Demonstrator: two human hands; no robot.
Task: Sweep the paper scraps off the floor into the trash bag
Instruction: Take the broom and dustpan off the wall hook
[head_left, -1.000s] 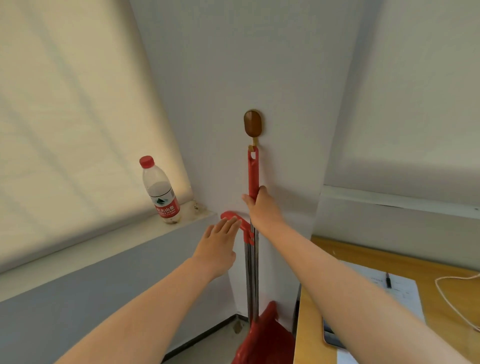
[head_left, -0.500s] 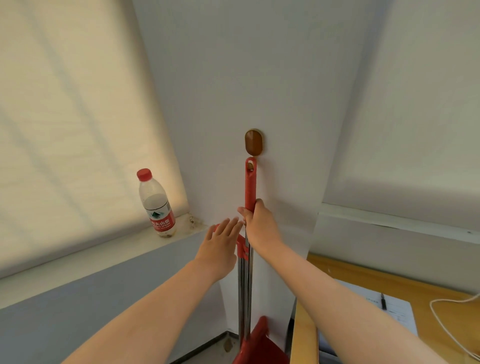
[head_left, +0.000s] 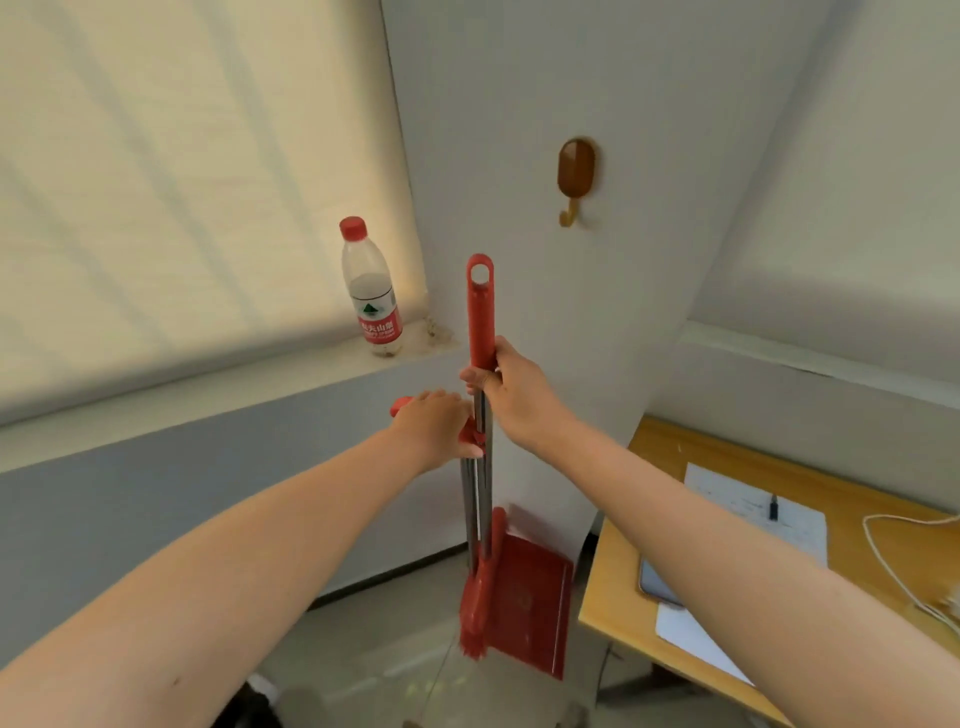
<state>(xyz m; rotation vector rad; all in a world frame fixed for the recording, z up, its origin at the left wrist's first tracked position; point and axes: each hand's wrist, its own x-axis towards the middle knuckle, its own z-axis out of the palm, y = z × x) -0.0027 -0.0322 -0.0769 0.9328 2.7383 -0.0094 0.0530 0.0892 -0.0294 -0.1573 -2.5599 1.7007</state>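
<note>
Whereas the broom (head_left: 480, 312) hung on the wall hook (head_left: 574, 179) a moment before, it was now off it, lower and left of it. The right hand (head_left: 511, 395) gripped its handle. The left hand (head_left: 434, 428), open before, held the handle of the dustpan (head_left: 524, 587) near the floor.

Dustpan (head_left: 524, 597) stands between wall (head_left: 208, 493) and desk (head_left: 660, 467) (bottle (head_left: 371, 291) up left).
</note>
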